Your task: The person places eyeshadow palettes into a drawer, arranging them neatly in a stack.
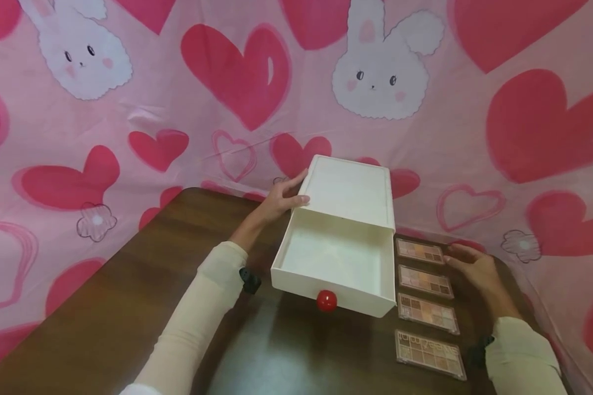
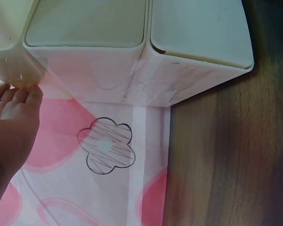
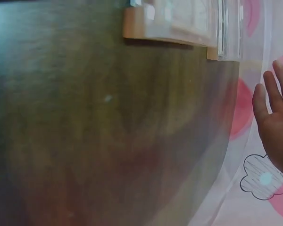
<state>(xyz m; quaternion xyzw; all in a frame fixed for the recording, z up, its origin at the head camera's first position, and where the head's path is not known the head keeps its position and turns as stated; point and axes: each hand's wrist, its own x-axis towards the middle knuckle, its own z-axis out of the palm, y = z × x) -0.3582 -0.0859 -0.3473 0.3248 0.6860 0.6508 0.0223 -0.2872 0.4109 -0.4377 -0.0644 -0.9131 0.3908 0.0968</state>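
A white drawer box (image 1: 350, 186) stands on the dark wooden table, its drawer (image 1: 331, 258) pulled out toward me with bare inside showing. A round red knob (image 1: 326, 301) sits on the drawer front. My left hand (image 1: 280, 198) holds the box's left side, thumb over the top edge; in the left wrist view the left hand (image 2: 15, 106) has its fingertips against the white casing. Beyond the box's right side, my right hand (image 1: 476, 270) hovers beside the farthest eyeshadow palette (image 1: 420, 250). In the right wrist view the right hand (image 3: 278, 113) has its fingers extended and spread.
More clear-lidded palettes lie in a column toward me, including one (image 1: 425, 281), another (image 1: 428, 313) and the nearest (image 1: 429, 354). A pink cloth (image 1: 296, 82) with hearts and rabbits hangs behind the table (image 1: 128, 307). In the left wrist view, white drawer casings (image 2: 198, 28) stand side by side.
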